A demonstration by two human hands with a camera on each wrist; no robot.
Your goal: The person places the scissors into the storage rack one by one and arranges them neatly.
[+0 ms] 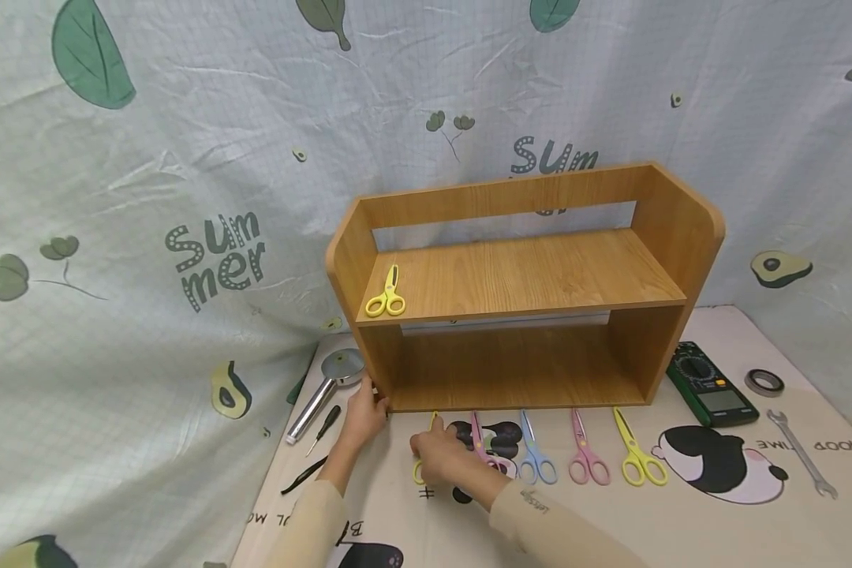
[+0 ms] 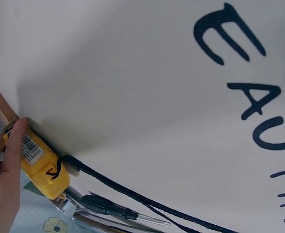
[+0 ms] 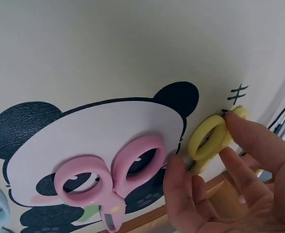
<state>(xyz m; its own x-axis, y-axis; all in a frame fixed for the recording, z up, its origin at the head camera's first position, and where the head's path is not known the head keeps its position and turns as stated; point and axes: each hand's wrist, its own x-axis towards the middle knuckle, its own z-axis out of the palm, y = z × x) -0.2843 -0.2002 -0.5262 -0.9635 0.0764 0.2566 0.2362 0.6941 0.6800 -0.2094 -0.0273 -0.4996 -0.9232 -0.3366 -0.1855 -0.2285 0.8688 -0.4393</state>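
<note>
In front of the two-tier wooden shelf (image 1: 518, 292), your right hand (image 1: 440, 456) fingers (image 3: 249, 141) pinch the yellow plastic-handled scissors (image 3: 209, 141); they may slip or nudge the pink plastic-handled scissors (image 3: 113, 174). Left hand (image 1: 364, 414), fingers straight, rests on the shelf corner.

yellow scissors (image 3: 211, 141) with plastic loop handles lying flat on the mat, leftmost in the row, blades pointing toward the wooden shelf (image 1: 518, 300), just beside the pink scissors (image 3: 114, 171). mostly hidden from the head view.

The right hand (image 1: 442, 456) hides most of the yellow scissors (image 3: 211, 140) in the head view.
</note>
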